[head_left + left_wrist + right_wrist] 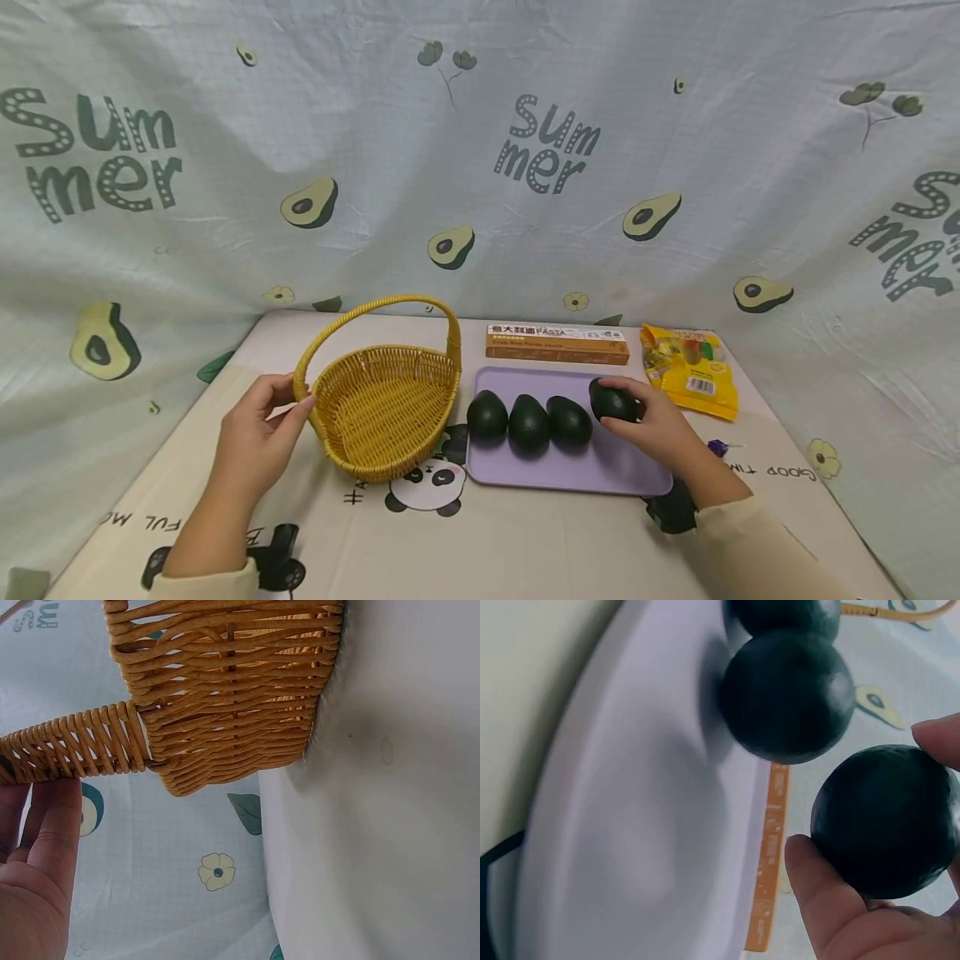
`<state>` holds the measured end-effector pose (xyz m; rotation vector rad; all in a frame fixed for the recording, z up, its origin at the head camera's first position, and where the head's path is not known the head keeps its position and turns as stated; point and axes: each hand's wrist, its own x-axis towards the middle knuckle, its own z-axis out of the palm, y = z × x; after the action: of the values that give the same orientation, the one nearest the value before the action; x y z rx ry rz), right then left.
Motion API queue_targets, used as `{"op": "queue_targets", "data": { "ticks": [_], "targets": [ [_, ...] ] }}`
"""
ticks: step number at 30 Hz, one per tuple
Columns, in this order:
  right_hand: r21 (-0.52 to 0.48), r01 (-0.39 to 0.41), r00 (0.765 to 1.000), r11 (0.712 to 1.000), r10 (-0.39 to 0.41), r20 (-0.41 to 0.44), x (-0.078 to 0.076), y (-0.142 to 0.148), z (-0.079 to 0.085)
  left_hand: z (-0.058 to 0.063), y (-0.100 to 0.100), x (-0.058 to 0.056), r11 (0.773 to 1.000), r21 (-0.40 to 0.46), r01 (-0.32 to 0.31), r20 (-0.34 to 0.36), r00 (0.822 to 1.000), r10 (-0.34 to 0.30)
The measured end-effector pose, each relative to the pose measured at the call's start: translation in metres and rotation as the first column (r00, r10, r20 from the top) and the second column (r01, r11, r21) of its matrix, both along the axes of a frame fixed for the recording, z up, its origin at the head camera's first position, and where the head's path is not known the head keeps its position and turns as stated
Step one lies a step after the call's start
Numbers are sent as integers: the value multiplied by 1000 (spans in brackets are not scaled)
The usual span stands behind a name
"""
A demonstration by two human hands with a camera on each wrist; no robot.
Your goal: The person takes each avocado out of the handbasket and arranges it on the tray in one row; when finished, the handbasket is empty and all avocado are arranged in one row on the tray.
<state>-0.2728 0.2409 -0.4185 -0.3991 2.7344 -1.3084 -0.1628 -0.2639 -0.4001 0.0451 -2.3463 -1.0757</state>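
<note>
My left hand (258,433) pinches the handle of a yellow woven basket (382,408) between thumb and fingers, low on its left side. In the left wrist view the basket's wicker wall (232,690) stands beside the hand (37,862). Over the right part of a lilac tray (540,477), my right hand (652,421) grips a dark green avocado (611,402). The right wrist view shows that avocado (885,825) raised off the tray (630,847), held by thumb and fingertips. Several more avocados (528,425) lie in a row on the tray's left half.
Behind the tray lies a pasta box (557,344). A yellow snack bag (693,372) is at the back right, with a small purple-wrapped lollipop (717,447) in front of it. A printed cloth (405,550) covers the table, and a patterned curtain (525,250) hangs behind.
</note>
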Motion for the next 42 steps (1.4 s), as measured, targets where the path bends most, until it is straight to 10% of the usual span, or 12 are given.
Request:
{"op": "queue_targets", "data": {
  "ticks": [42],
  "targets": [
    [154, 34, 991, 988, -54, 126, 0, 4, -22, -2, -2, 1, 1000, -3, -17, -19, 1000, 17]
  ]
}}
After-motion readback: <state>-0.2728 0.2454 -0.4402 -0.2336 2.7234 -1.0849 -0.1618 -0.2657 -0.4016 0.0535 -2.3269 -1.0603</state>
